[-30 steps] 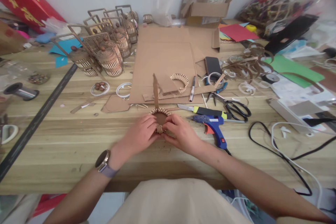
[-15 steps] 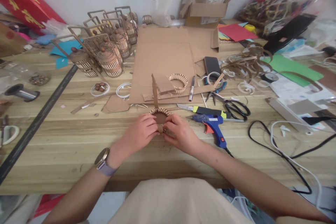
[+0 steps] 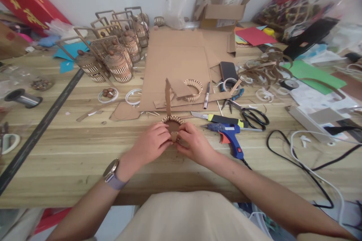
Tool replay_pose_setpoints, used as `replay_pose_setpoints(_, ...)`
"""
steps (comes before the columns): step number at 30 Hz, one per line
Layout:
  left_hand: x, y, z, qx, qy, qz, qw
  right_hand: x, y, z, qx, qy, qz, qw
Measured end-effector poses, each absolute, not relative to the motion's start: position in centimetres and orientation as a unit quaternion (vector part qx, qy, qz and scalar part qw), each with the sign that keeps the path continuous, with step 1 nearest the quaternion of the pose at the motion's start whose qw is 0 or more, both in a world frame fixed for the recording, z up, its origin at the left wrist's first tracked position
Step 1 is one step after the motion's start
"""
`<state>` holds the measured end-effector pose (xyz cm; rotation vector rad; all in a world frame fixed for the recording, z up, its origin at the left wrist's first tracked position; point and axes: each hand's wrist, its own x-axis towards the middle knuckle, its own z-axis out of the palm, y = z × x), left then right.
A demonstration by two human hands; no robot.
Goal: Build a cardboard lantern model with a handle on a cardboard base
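Ring (image 3: 176,119): L hand (image 3: 152,141) & R hand (image 3: 196,144) fingers clamped on it beside tab (image 3: 174,136); imo press evenly, keep it round.

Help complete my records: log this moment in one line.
left hand, right hand: on nearer slatted ring; cardboard strip: at far rim; glue gun: on table

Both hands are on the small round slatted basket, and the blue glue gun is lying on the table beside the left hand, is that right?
Not quite: the blue glue gun lies beside the right hand, as the head view shows. The rest stands.
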<state>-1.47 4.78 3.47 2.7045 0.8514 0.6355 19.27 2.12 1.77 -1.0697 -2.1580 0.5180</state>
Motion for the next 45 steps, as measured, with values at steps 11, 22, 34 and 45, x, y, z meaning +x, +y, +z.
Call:
replay_pose_setpoints(11,-2.5,1.9,3.9,0.753,0.467,0.356,0.297,21.0,2.7,5.8,-0.469,-0.727,0.356,0.354)
replay_pose_setpoints(22,0.1,0.3,3.5,0.746,0.429,0.372,0.348,20.9,1.8,6.1,-0.457,-0.671,0.463,0.356)
replay_pose_setpoints(34,0.3,0.3,1.5,0.788,0.471,0.342,0.201,20.6,1.9,4.7,-0.449,-0.765,0.297,0.354)
replay_pose_setpoints(45,0.6,0.9,1.8,0.879,0.425,0.213,0.033,20.4,1.0,1.9,-0.393,-0.821,0.237,0.341)
